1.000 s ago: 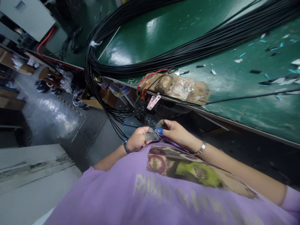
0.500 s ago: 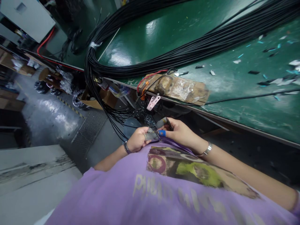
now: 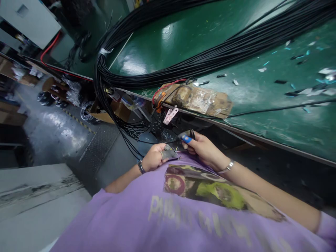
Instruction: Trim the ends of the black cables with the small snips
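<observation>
My left hand (image 3: 155, 155) is closed, its taped fingers pinching the end of a black cable. Thin bare-ended wires (image 3: 176, 151) of several colours fan out from its fingertips. To the right, my right hand (image 3: 201, 145) is closed too, with blue tape on the thumb and grey covering on a finger. A small dark object (image 3: 193, 134) sticks up from its grip; I cannot make out its kind. One black cable (image 3: 157, 142) runs from the hanging bundle towards the right fingertips. Both hands are close to my purple shirt, a short gap apart.
A thick bundle of black cables (image 3: 162, 77) lies along the green table (image 3: 252, 122) and hangs over its edge. At the edge are a taped wooden block (image 3: 207, 99) and a pink clip (image 3: 170, 116). Scraps (image 3: 312, 91) litter the right side. A cardboard box (image 3: 120, 111) stands below.
My right hand has moved slightly up and right, away from the left hand. The coloured wires at the left fingertips now show more clearly. The left hand has barely moved.
</observation>
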A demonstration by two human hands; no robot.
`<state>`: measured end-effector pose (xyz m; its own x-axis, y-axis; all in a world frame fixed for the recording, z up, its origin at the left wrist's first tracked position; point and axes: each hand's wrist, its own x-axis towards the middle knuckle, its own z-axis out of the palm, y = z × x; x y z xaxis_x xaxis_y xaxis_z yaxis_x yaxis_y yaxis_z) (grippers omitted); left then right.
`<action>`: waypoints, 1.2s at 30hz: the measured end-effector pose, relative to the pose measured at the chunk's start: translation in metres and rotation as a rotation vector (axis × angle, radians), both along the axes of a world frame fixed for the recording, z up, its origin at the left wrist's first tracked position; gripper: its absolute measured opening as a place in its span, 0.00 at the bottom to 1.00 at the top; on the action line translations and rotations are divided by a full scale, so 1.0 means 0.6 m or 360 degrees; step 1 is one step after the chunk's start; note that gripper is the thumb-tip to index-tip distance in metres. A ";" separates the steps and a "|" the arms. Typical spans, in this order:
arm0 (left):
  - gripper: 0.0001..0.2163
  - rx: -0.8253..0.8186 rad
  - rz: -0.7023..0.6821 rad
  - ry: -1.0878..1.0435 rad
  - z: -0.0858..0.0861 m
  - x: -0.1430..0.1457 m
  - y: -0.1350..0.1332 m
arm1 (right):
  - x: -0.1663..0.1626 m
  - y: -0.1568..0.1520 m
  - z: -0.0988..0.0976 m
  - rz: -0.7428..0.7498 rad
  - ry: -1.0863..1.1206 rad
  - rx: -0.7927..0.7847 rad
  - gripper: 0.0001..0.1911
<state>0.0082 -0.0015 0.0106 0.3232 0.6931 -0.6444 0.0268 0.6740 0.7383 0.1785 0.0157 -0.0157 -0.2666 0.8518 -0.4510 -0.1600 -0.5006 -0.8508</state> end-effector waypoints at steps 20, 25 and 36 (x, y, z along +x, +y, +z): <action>0.20 0.0047 0.0012 -0.0028 -0.009 -0.005 -0.002 | -0.009 -0.015 0.004 0.0311 0.0175 -0.0270 0.21; 0.19 0.0019 -0.0089 -0.0034 -0.013 -0.008 -0.003 | -0.015 -0.016 0.009 0.0320 0.0093 -0.0198 0.22; 0.21 0.0056 -0.0097 -0.0090 -0.009 -0.007 -0.005 | -0.009 -0.010 0.001 0.0157 0.0027 -0.0037 0.21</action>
<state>0.0039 -0.0045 0.0053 0.4005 0.6931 -0.5994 0.0244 0.6458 0.7631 0.1733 0.0094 -0.0148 -0.3565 0.8103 -0.4652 -0.1232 -0.5343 -0.8362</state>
